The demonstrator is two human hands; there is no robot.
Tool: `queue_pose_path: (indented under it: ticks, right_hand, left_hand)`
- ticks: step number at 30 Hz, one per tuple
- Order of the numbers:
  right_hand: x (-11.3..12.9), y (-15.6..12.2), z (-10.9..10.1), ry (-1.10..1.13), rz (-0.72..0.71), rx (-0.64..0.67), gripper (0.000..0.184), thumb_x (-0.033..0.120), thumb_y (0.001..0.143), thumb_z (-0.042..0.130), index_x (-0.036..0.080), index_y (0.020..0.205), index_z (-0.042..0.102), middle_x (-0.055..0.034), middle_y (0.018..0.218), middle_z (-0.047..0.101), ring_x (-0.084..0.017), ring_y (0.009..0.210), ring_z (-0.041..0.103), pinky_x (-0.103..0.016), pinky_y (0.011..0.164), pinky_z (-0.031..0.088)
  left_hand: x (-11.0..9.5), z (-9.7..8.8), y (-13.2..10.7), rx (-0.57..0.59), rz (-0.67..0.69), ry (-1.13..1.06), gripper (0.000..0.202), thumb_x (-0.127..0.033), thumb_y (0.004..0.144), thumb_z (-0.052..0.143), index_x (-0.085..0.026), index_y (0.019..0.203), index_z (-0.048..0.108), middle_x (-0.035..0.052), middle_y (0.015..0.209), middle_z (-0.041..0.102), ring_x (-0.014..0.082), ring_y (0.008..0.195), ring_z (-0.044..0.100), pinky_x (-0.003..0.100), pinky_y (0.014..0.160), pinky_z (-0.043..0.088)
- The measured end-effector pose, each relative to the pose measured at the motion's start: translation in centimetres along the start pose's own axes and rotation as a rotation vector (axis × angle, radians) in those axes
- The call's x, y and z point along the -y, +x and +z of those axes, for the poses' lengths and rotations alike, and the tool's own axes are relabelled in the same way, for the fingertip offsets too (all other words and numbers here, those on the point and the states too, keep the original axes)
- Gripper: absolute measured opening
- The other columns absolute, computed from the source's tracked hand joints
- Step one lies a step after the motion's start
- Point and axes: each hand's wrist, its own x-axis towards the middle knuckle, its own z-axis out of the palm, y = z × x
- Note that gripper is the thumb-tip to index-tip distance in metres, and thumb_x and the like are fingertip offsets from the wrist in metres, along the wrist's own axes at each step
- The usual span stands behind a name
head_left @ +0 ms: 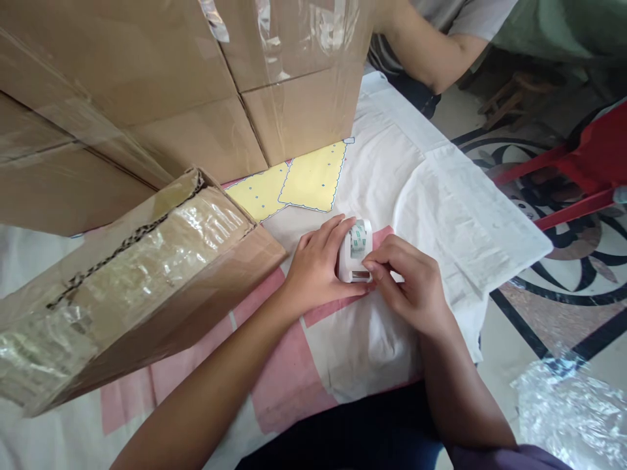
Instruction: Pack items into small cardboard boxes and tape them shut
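Observation:
A small white tape dispenser (pixel 353 251) with a roll of clear tape stands on a white garment (pixel 392 183) at the middle of the surface. My left hand (pixel 316 267) wraps around its left side and holds it steady. My right hand (pixel 411 284) pinches at the dispenser's front cutting edge, thumb and forefinger pressed together where the tape end comes out. Whether tape is between those fingers is too small to tell.
Large taped cardboard boxes (pixel 196 78) stand at the back left, and an open box (pixel 132 281) lies tilted beside my left arm. Yellow sheets (pixel 313 176) lie under the boxes. Another person's arm (pixel 421 46) is at top right. A red chair (pixel 582 170) and plastic wrap (pixel 573 411) sit on the floor.

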Motion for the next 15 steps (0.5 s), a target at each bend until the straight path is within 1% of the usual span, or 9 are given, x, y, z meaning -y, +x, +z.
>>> queue_pose_path:
  ticks: [3, 8, 12, 15]
  right_hand:
    - [-0.1, -0.2, 0.2, -0.095, -0.07, -0.001, 0.012, 0.013, 0.096, 0.053, 0.022, 0.091, 0.061, -0.0024, 0.078, 0.055, -0.017, 0.068, 0.054, -0.03, 0.058, 0.042]
    - [-0.3, -1.4, 1.1, -0.174, -0.082, -0.001, 0.013, 0.013, 0.097, 0.051, 0.021, 0.094, 0.061, -0.003, 0.08, 0.056, -0.017, 0.069, 0.054, -0.03, 0.059, 0.042]
    - [-0.4, -2.5, 1.7, -0.204, -0.078, -0.065, 0.015, 0.012, 0.097, 0.051, 0.021, 0.097, 0.062, -0.0043, 0.083, 0.059, -0.018, 0.072, 0.057, -0.031, 0.062, 0.046]
    - [0.0, -2.9, 2.0, -0.235, -0.082, -0.111, 0.015, 0.012, 0.097, 0.05, 0.02, 0.095, 0.062, -0.0044, 0.082, 0.06, -0.018, 0.072, 0.059, -0.031, 0.062, 0.047]
  left_hand:
    - [0.0, 0.1, -0.1, -0.013, 0.001, -0.011, 0.103, -0.054, 0.068, 0.081, -0.031, 0.152, 0.026, 0.009, 0.159, 0.039, 0.03, 0.145, 0.037, 0.045, 0.112, 0.033]
    - [-0.3, 0.0, -0.2, -0.034, 0.001, -0.015, 0.097, -0.048, 0.07, 0.078, -0.03, 0.15, 0.028, 0.0088, 0.158, 0.04, 0.0278, 0.144, 0.039, 0.044, 0.111, 0.033]
    - [-0.3, 0.0, -0.2, -0.057, 0.014, -0.017, 0.094, -0.05, 0.071, 0.076, -0.029, 0.149, 0.029, 0.0088, 0.156, 0.043, 0.0271, 0.143, 0.041, 0.044, 0.11, 0.035]
    - [-0.2, -0.1, -0.3, -0.073, 0.031, -0.021, 0.093, -0.052, 0.071, 0.077, -0.028, 0.148, 0.031, 0.0094, 0.155, 0.044, 0.0277, 0.142, 0.042, 0.046, 0.11, 0.036]
